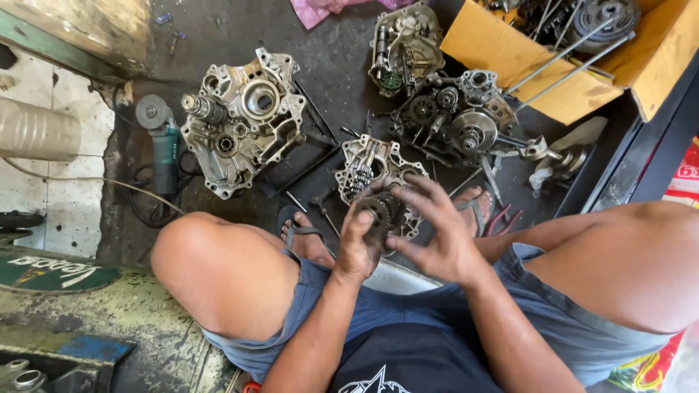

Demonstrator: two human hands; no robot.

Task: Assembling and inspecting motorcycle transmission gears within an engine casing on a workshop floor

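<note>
Oily workshop floor (240,29) | our left hand (358,244) grips dark greasy steel gear cluster (384,209) | right hand (437,233) open, fingers spread, touching it

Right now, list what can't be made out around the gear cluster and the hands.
- Gear cluster, head view: lower part covered by the left hand.
- Right hand: fingers motion-blurred, contact with the gears unclear.
- Small crankcase half: near edge hidden behind both hands.
- Cardboard box: contents cut off by the top edge.
</note>
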